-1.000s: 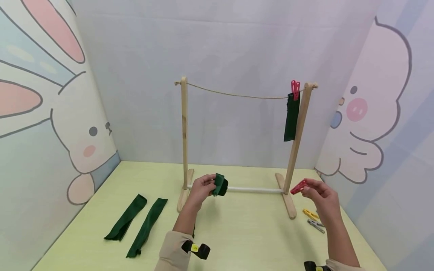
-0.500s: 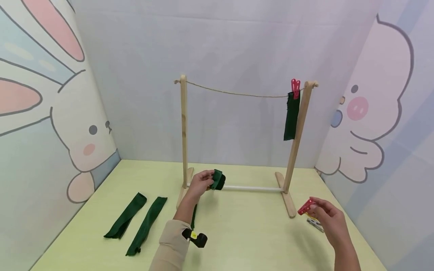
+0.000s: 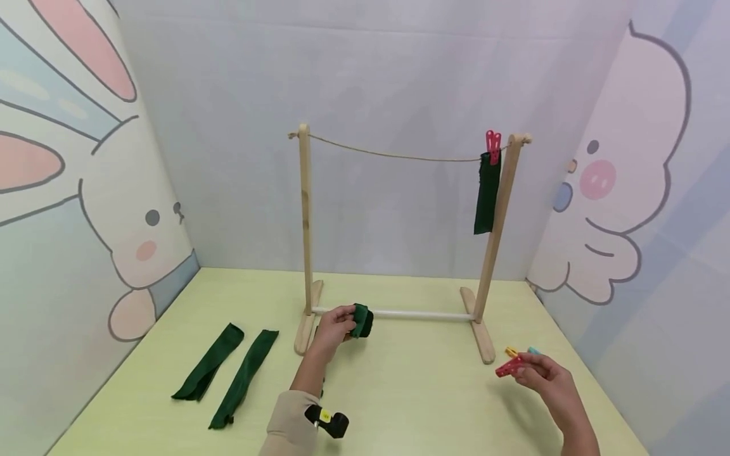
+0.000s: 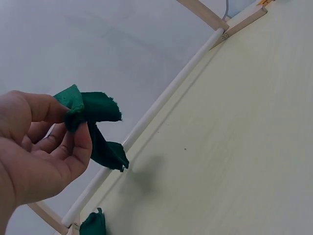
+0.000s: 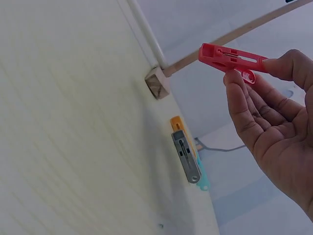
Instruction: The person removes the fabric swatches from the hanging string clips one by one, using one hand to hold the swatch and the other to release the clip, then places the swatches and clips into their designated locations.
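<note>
My left hand pinches a folded dark green cloth strip between thumb and fingers, in front of the rack's white bar. In the left wrist view two ends of this strip stick out past the fingertips. At the right my right hand pinches a red clothespin by its handle end. The right wrist view shows that clothespin held above the table, its nose pointing away from the hand. Another red clothespin fastens a hanging green strip to the cord.
A wooden rack carries the cord between two posts. Two green strips lie at the left; another lies partly under my left forearm. Grey, orange-yellow and turquoise clothespins lie at the right.
My right hand has come down and towards the right with the red clothespin, over the other clothespins. The left hand, holding the strip, rose slightly and then dropped.
</note>
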The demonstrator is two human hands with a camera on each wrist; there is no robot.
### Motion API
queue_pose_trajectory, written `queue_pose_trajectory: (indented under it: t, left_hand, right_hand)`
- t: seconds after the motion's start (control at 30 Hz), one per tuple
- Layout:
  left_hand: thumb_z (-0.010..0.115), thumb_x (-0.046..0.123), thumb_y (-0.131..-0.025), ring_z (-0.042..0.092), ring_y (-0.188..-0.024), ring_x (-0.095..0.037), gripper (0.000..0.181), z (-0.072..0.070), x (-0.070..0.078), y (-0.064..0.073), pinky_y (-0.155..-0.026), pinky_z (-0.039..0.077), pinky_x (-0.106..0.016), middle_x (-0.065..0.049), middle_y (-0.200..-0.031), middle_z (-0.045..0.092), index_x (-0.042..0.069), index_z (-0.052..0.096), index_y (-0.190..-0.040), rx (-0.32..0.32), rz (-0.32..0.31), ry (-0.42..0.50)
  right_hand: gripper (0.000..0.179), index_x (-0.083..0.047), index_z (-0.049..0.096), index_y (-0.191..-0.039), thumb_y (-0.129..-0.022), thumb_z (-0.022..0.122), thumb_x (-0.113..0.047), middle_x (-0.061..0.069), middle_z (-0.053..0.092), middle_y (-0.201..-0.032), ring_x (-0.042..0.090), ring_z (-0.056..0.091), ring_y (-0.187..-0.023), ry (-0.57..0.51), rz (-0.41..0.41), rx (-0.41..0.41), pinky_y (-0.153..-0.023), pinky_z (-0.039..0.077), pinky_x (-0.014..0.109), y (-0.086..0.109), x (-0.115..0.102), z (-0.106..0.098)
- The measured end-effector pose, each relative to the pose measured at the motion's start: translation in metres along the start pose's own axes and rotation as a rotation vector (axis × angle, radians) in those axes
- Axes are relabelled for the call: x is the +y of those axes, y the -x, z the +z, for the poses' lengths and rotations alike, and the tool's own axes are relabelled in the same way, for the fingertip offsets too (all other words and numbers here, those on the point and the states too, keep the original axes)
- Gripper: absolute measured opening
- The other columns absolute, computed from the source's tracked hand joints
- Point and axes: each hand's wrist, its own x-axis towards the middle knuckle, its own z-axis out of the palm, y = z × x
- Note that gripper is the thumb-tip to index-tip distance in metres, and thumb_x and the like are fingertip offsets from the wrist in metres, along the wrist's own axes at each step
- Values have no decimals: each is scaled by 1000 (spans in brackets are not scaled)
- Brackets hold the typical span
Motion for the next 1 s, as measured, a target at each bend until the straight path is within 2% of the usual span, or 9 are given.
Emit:
queue_pose_trajectory:
  t: [0.17, 0.3, 0.47, 0.6, 0.67, 0.83, 0.9, 1.0]
  left_hand:
    - [53, -2, -90, 56, -87, -19, 38, 1, -8, 17, -69, 49, -33, -13, -102, 59, -11, 48, -127, -26, -25, 44]
    - [53, -3, -90, 56, -83, -18, 38, 0, -13, 29, -66, 49, -32, -13, -101, 57, -13, 46, -127, -38, -49, 56]
    - [54, -5, -88, 51, -74, -15, 38, -4, -18, 41, -62, 47, -32, -10, -95, 54, -15, 46, -125, -72, -69, 38]
    - [55, -5, -88, 53, -74, -15, 39, -6, -20, 47, -61, 49, -34, -10, -96, 55, -15, 46, -124, -118, -76, 24]
    - [55, -5, -88, 56, -76, -16, 39, -6, -20, 50, -63, 50, -36, -11, -98, 57, -15, 46, -125, -138, -79, 25]
    - [56, -3, -88, 60, -79, -18, 40, -7, -21, 55, -68, 51, -38, -12, -101, 60, -13, 46, -126, -172, -94, 60]
    - [57, -1, -89, 60, -79, -19, 42, -8, -21, 57, -69, 51, -37, -11, -101, 59, -11, 46, -127, -189, -105, 85]
    - [57, 0, -89, 61, -82, -20, 44, -9, -23, 59, -73, 51, -37, -12, -103, 59, -11, 43, -130, -216, -115, 128]
  right_hand:
    - [18, 2, 62, -106, -89, 61, -1, 1, 67, -86, 14, 66, -76, -1, 24, 46, -67, 53, 28, 4, 3, -5]
    - [19, 2, 63, -107, -88, 62, -1, -1, 67, -85, 13, 66, -76, -12, 59, 66, -67, 53, 28, 4, 7, -10]
    - [18, -2, 62, -107, -89, 63, -4, -1, 68, -85, 13, 66, -78, -32, 134, 68, -70, 53, 29, 4, 17, -22]
    - [17, -8, 61, -106, -89, 63, -7, 1, 68, -86, 15, 66, -81, -58, 203, 62, -74, 52, 32, 5, 24, -33]
    - [21, -5, 59, -109, -89, 64, -9, 2, 67, -88, 14, 66, -82, -47, 243, 68, -75, 52, 32, 4, 27, -38]
    - [50, 14, 41, -126, -90, 62, -14, 3, 62, -92, 11, 64, -83, 37, 361, 66, -77, 51, 32, 3, 31, -44]
    - [52, 16, 37, -128, -91, 59, -12, 3, 61, -93, 12, 64, -84, 32, 400, 60, -79, 51, 33, 3, 33, -46]
    - [47, 15, 38, -128, -92, 57, -9, 4, 61, -93, 14, 64, -85, -23, 430, 67, -81, 50, 34, 4, 36, -47]
